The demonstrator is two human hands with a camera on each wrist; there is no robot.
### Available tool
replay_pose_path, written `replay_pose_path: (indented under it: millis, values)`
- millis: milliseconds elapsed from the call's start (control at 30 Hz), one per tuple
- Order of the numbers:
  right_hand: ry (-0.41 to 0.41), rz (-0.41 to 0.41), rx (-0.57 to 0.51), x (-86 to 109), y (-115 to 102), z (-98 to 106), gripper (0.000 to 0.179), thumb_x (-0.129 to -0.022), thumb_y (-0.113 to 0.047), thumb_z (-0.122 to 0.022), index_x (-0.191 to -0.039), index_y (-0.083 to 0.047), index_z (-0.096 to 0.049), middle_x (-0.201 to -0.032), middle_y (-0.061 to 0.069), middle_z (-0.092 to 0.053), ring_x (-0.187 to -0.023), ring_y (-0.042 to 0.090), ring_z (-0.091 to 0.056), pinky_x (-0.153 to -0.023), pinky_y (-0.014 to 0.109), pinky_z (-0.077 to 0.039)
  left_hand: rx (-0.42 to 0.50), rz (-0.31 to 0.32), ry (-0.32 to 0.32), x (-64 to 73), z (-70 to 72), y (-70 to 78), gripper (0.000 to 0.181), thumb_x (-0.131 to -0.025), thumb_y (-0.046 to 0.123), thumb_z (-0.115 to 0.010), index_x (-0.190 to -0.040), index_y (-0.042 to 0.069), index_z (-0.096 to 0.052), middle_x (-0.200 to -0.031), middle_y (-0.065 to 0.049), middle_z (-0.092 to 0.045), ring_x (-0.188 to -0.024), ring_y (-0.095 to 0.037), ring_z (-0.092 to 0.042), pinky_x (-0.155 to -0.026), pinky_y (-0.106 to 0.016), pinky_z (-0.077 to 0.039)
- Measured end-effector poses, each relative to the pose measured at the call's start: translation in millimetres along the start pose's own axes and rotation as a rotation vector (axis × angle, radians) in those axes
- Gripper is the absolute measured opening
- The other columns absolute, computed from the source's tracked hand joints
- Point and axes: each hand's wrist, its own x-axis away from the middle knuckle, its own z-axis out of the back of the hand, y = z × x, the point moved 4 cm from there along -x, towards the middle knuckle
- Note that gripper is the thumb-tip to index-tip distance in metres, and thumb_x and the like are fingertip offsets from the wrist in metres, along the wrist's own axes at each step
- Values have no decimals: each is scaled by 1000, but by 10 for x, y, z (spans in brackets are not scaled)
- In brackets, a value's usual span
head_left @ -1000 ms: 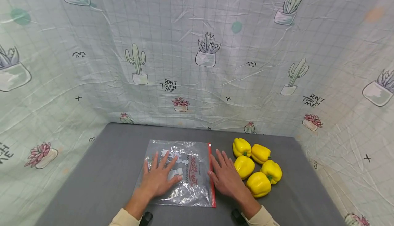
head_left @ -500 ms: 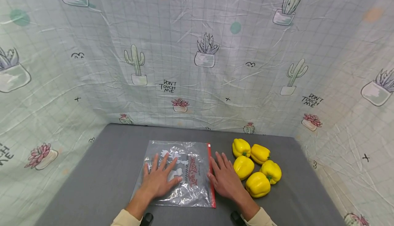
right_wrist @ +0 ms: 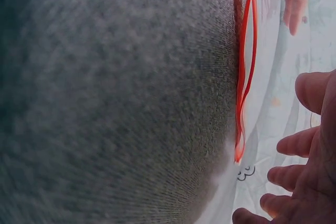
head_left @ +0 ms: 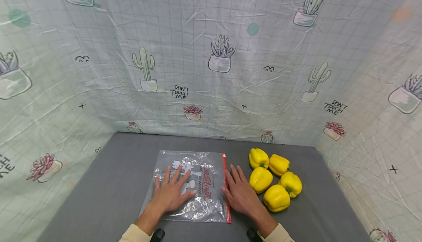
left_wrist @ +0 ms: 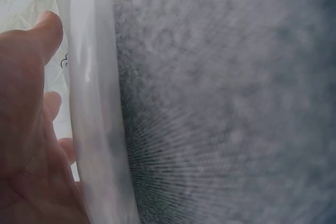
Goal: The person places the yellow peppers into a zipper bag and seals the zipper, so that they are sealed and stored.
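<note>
A clear plastic zip bag (head_left: 211, 211) with red lettering and a red strip along its right edge lies flat on the grey table. My left hand (head_left: 169, 196) is spread over the bag's left half, fingers apart. Just right of the red strip (right_wrist: 242, 77) is my right hand (head_left: 242, 196), its fingers straight and its thumb near the strip. Several yellow bell peppers (head_left: 277, 198) lie in a group to the right of that hand. In the left wrist view the bag's edge (left_wrist: 97, 103) runs beside my fingers. Neither hand holds anything.
Grey table (head_left: 108, 183) surrounds the bag. A pale cloth (head_left: 244, 88) printed with cacti hangs behind the table and at both sides. A black wrist strap (head_left: 157, 234) shows at the left wrist.
My left hand has shifted very slightly toward me on the bag. The right hand, the bag and the bell peppers stay practically where they were.
</note>
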Motion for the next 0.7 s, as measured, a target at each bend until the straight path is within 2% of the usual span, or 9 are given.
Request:
replay_pose_path:
  millis: [333,700]
  values:
    - [-46,-14,-62,-5,-11,-32,67,-107,-40,-54,-161,-4,-37,-172,23,-25,-160,48,-20,-125,63,-28,6,21,-48,-41,-20,-67,80,-92,72,-59,-160,35,-41,-176,-9,-21,-161,-50,-9,-118,-84,-6]
    - [-79,-32,-125,-17,3,-42,67,-107,-40,-54,-161,-4,-36,-173,22,-23,-160,47,-19,-125,63,-28,29,13,-82,-67,21,-95,79,-89,68,-67,-156,29,-50,-174,-12,-26,-159,-53,-13,-117,-84,-5]
